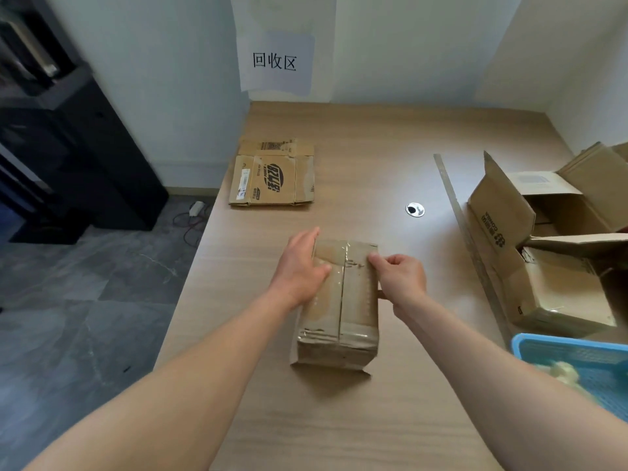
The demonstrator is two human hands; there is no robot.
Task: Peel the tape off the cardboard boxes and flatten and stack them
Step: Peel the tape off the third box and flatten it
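Box (336, 351) stands near, mid-table, tape (344, 300) over its top seam; left hand (299, 266) braces it flat-fingered, right hand (404, 280) pinches tape near the far edge, so peeling appears begun and next needs a steady pull.

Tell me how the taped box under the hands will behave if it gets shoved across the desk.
The box would probably slide rather than tip: it lies on a broad face on the smooth desk. Its glossy tape may feel slippery. The dented, creased walls suggest it gives under pressure.
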